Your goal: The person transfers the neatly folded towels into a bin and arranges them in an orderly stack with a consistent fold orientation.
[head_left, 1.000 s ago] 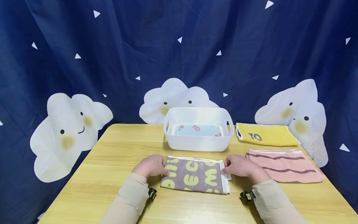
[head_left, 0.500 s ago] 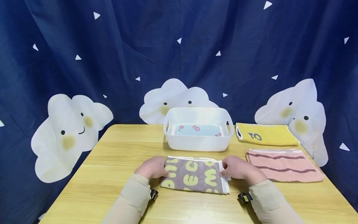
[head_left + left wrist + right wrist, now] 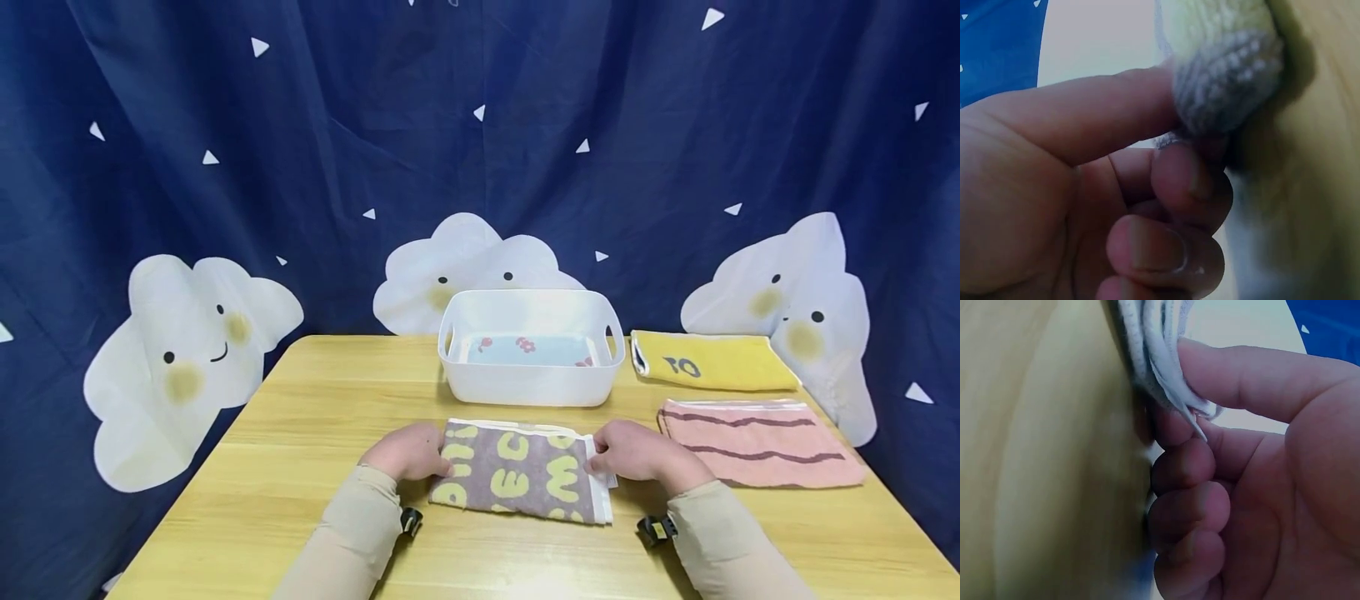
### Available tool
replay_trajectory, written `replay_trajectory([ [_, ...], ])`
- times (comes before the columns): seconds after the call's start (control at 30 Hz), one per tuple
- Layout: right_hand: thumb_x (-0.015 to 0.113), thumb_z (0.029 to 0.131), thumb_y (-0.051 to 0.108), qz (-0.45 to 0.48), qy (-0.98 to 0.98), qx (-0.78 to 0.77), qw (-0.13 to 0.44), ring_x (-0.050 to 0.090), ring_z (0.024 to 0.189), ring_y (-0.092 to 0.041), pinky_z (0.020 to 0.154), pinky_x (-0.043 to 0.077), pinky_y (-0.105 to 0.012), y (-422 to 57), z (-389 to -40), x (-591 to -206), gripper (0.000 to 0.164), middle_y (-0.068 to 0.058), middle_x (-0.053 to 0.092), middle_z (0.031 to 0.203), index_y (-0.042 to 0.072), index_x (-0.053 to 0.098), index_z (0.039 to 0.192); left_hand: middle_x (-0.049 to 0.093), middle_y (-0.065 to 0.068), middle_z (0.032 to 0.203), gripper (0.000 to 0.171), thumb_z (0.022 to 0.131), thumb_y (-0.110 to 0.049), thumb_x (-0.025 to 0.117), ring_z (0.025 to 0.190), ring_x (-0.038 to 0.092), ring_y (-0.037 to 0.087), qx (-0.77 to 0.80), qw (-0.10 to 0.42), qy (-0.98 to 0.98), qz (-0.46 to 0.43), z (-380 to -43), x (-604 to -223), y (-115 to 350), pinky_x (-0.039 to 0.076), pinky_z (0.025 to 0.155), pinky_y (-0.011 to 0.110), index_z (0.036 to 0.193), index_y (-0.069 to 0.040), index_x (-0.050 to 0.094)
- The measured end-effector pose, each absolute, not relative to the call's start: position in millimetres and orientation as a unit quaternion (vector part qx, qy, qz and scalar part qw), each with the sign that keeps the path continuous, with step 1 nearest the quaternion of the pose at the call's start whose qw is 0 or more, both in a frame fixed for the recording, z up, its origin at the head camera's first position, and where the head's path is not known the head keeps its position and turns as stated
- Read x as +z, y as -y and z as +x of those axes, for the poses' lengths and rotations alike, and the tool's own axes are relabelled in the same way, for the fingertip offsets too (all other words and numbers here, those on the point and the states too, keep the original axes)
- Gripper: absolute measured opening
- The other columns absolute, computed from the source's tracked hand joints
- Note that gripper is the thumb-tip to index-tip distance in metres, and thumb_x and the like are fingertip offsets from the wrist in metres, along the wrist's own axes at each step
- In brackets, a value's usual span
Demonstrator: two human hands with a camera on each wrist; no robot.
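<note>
A folded purple-grey towel (image 3: 517,471) with yellow letters lies on the table in front of the white basket. At its left end my left hand (image 3: 411,452) pinches the fold, thumb on top and curled fingers beneath; the left wrist view shows the fluffy towel edge (image 3: 1229,81) between them. My right hand (image 3: 633,452) grips the white-hemmed right end the same way. In the right wrist view several stacked layers of the towel (image 3: 1154,356) sit between thumb and forefinger, with the other fingers curled under, close to the tabletop.
Behind the towel stands a white plastic basket (image 3: 528,385) with side handle holes and a flowered blue bottom. To the right lie a folded yellow towel (image 3: 720,362) and a folded pink striped towel (image 3: 765,446). A dark blue curtain (image 3: 337,125) with clouds hangs behind the wooden table (image 3: 247,500).
Both hands have closed in slightly on the towel's ends. The towel's right end has shifted a little to the left and bows slightly; the basket and other towels stay put.
</note>
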State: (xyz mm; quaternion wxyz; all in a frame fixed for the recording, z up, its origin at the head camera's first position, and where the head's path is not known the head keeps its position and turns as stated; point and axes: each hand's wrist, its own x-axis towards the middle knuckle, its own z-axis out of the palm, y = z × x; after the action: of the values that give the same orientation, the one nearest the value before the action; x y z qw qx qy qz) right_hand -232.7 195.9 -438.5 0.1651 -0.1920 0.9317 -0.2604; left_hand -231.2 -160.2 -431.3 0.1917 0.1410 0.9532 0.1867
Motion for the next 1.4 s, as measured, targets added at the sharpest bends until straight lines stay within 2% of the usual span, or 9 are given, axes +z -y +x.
replay_trajectory([
  [0.4,0.071,0.091,0.024,-0.222,-0.928,-0.264,0.14,0.042,0.053,-0.012,0.053,0.035,-0.03,-202,-241,-443,0.033,0.008,0.041,0.058,0.018,0.052,0.065,0.051,-0.002,0.063,0.029,0.088,-0.025,0.076,0.053,0.045,0.013,0.197,0.195,-0.946,0.166,-233,-427,167,0.037,0.052,0.03,0.066,-0.014,0.06],
  [0.77,0.069,0.093,0.024,-0.256,-0.916,-0.284,0.121,0.041,0.056,-0.009,0.056,0.036,-0.029,-207,-239,-434,0.025,0.01,0.043,0.061,0.018,0.059,0.071,0.053,-0.003,0.067,0.026,0.09,-0.03,0.075,0.058,0.045,0.015,0.208,0.202,-0.941,0.174,-234,-420,174,0.037,0.056,0.032,0.073,-0.016,0.063],
  [1.13,0.067,0.096,0.025,-0.274,-0.909,-0.299,0.096,0.049,0.062,-0.009,0.06,0.042,-0.03,-211,-239,-422,0.012,0.011,0.055,0.068,0.019,0.068,0.085,0.058,-0.003,0.076,0.02,0.099,-0.024,0.062,0.069,0.053,0.016,0.224,0.175,-0.933,0.22,-236,-407,181,0.043,0.066,0.036,0.079,-0.018,0.063],
  [1.23,0.066,0.096,0.025,-0.275,-0.91,-0.297,0.088,0.051,0.065,-0.01,0.061,0.042,-0.03,-212,-238,-416,0.01,0.011,0.057,0.07,0.019,0.069,0.089,0.06,-0.004,0.082,0.015,0.1,-0.024,0.061,0.073,0.054,0.016,0.235,0.172,-0.931,0.222,-236,-403,183,0.044,0.07,0.037,0.086,-0.02,0.066],
  [1.33,0.066,0.097,0.026,-0.271,-0.913,-0.293,0.081,0.049,0.064,-0.01,0.06,0.041,-0.03,-213,-237,-412,0.011,0.011,0.054,0.069,0.02,0.068,0.087,0.061,-0.004,0.084,0.013,0.101,-0.025,0.06,0.076,0.055,0.016,0.245,0.162,-0.93,0.219,-235,-400,184,0.045,0.073,0.039,0.09,-0.02,0.067],
  [1.4,0.066,0.097,0.027,-0.265,-0.916,-0.292,0.076,0.047,0.062,-0.01,0.058,0.039,-0.03,-213,-236,-411,0.015,0.011,0.051,0.066,0.02,0.066,0.084,0.059,-0.004,0.08,0.015,0.101,-0.025,0.06,0.073,0.054,0.015,0.258,0.154,-0.93,0.213,-234,-399,185,0.045,0.071,0.038,0.088,-0.019,0.065],
])
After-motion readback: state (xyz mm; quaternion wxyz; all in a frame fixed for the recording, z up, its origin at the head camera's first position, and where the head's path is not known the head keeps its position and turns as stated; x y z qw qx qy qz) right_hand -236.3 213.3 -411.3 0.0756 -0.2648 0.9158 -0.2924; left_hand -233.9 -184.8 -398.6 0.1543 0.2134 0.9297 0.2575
